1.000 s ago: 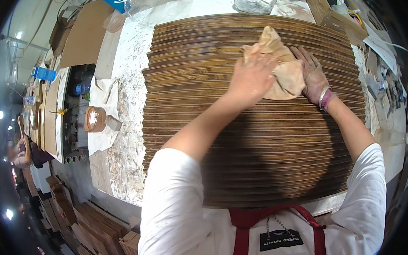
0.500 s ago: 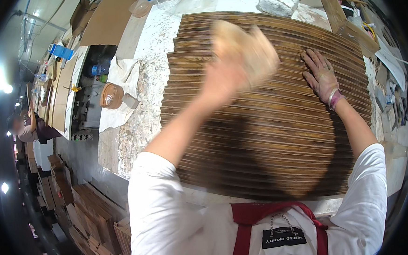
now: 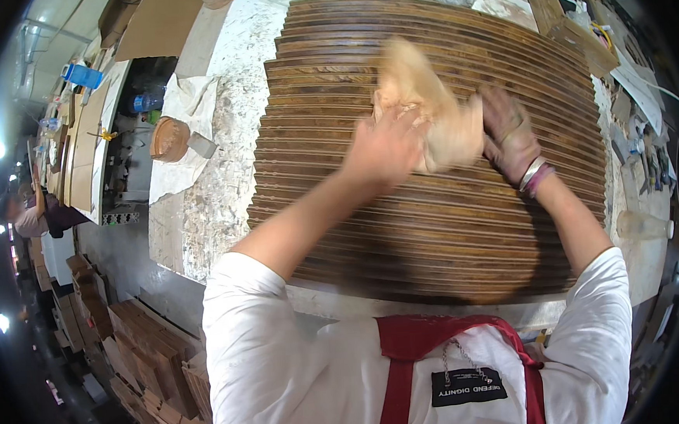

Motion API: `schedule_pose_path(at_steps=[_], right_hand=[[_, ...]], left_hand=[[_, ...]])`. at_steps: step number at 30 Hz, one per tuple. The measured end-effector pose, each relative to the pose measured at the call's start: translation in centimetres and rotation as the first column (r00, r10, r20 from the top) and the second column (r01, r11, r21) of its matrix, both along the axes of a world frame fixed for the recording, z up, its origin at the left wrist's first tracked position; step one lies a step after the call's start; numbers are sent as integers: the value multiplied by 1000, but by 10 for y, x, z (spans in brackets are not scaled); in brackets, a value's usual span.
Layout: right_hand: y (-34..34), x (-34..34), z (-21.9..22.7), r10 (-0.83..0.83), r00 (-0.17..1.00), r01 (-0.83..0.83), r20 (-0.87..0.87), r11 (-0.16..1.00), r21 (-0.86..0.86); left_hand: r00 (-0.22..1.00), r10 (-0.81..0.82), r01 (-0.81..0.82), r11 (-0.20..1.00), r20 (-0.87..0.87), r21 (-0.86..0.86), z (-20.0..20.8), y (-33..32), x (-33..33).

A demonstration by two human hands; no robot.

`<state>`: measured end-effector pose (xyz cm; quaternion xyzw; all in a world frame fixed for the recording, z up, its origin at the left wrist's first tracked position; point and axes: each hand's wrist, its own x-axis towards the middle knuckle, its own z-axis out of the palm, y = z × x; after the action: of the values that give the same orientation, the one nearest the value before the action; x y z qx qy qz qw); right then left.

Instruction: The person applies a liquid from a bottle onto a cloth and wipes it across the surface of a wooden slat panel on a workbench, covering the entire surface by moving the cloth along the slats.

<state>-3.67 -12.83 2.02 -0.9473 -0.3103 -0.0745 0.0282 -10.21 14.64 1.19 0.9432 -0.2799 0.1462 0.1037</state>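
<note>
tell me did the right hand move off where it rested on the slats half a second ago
Yes. The right hand has shifted left across the slatted wood panel to meet the cloth.

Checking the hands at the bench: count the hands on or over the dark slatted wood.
2. The left hand holds the tan cloth over the slatted wood panel; the right hand lies beside the cloth. No others show.
</note>
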Motion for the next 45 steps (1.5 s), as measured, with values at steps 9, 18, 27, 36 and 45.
schedule_pose_path(at_steps=[9, 18, 27, 36, 45], right_hand=[[-3, -17, 1, -63, 993, 71, -99, 995, 75], [89, -96, 32, 554, 502, 732, -664, 137, 667], [30, -103, -25, 215, 976, -211, 42, 864, 457], [-202, -91, 56, -438, 875, 472, -205, 865, 170], [-420, -93, -28, -820, 571, 635, -44, 407, 657]], left_hand=[[707, 587, -704, 639, -394, -312, -23, 205, 3], [979, -42, -80, 823, -200, -562, 37, -60, -75], [897, 15, 123, 952, -441, 282, 17, -27, -188], [916, 33, 88, 955, -399, 282, 15, -35, -189], [920, 110, -285, 847, -376, -449, 30, 6, -112]])
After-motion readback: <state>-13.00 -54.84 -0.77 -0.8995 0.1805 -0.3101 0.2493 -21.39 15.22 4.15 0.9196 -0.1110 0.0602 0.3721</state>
